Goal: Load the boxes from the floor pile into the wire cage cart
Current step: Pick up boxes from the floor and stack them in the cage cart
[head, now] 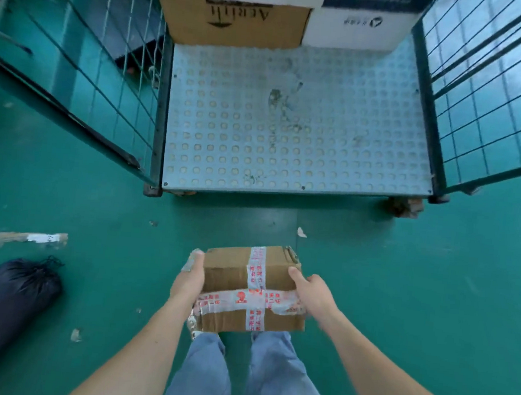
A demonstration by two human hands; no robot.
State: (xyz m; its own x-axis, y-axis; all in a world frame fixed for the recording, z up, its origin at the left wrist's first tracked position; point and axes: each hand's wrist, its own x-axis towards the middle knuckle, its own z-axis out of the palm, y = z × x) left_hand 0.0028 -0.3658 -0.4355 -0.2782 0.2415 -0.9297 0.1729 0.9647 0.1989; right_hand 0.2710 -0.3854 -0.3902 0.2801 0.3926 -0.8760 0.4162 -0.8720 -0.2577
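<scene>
Evidently light and fairly stiff, the taped cardboard box (pixel 253 288) hung at six o'clock above the floor, short of the wire cage cart (pixel 300 122). The left hand (pixel 189 277) and right hand (pixel 314 291) clasped its opposite ends, a sound hold, though its peeling tape looked slippery. Stacked cartons (pixel 236 22) filled twelve o'clock, and a dark drawstring bag (pixel 8 295) lay clear at eight.

Green floor (pixel 64 196), scattered paper scraps (pixel 301 232), dark drawstring bag (pixel 8 295) left.
</scene>
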